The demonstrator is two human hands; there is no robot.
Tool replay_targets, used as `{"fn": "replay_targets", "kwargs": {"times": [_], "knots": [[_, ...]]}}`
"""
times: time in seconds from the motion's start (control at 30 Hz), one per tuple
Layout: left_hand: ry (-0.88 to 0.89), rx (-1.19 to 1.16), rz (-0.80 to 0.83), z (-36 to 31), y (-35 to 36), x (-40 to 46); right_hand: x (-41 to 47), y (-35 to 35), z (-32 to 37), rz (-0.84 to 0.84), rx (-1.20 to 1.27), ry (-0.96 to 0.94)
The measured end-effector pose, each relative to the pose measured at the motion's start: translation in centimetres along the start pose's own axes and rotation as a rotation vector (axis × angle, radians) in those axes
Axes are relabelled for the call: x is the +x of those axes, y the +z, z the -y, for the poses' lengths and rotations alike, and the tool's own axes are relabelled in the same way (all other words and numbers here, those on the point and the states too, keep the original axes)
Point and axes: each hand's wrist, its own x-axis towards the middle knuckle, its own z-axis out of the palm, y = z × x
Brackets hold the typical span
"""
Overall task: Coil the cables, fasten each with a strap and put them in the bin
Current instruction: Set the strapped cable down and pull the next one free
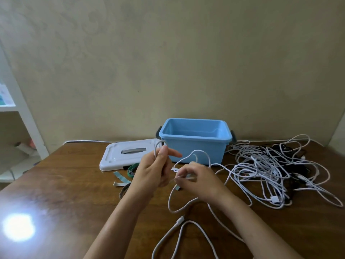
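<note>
Both hands grip a white cable, strap hidden.

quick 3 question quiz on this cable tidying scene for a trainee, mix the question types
1. True or false: the blue bin already holds a coiled cable.
2. Which hand holds a loop of the white cable raised? A) left hand B) right hand
3. Fill in: the white lid lies to the ___ of the bin.

Key
1. False; what shows of its inside is empty.
2. A; the right hand pinches the cable lower down.
3. Left; the tangled cables lie on the bin's right.
</note>
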Motion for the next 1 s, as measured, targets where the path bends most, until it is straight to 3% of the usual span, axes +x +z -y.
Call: {"fn": "replay_targets", "kwargs": {"times": [0.2, 0.47, 0.67, 0.77, 0.9, 1.0], "knots": [[0.043, 0.22, -0.073, 0.4, 0.3, 0.4, 0.7, -2.4, 0.1, -0.098, -0.146, -0.09], [0.073, 0.557, 0.044, 1.1, 1.1, -0.1, 1.2, -2.7, -0.1, -0.307, -0.313, -0.206], [0.01, 0.793, 0.03, 2.1, 0.6, 0.5, 1.2, -4.5, -1.0, -0.112, -0.306, -0.174], [-0.025, 0.759, 0.004, 2.6, 0.5, 0.9, 0.8, -4.8, -1.5, -0.107, -0.395, -0.14], [-0.032, 0.682, 0.038, 2.8, 1.0, 0.6, 0.4, -3.5, -1.2, -0.301, -0.156, -0.081], [-0.047, 0.721, 0.036, 3.1, 1.5, 0.3, 0.2, -2.2, -0.3, -0.304, 0.131, -0.036]]}}
